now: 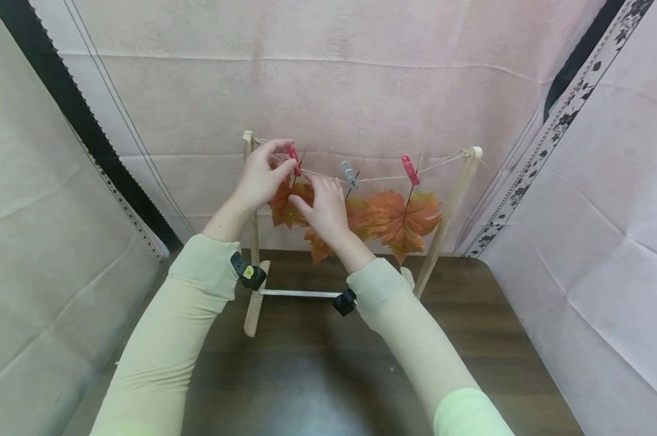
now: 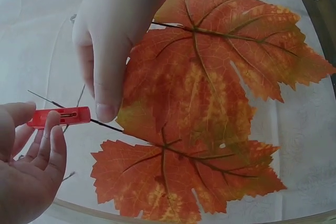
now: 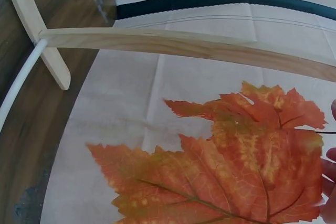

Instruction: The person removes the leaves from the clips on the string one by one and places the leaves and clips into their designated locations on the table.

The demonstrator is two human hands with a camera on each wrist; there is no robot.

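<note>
Orange leaves (image 3: 231,174) overlap, perhaps touching a cropped hand (image 3: 329,192).

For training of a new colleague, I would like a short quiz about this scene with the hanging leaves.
1. Which colour is the clothespin that the left hand pinches?
A) green
B) red
C) yellow

2. True or false: the string runs between two wooden posts.

3. How many clothespins show in the head view?

Key:
1. B
2. True
3. Three: the one at the left hand, the pale blue clothespin and the red clothespin on the right.
</note>
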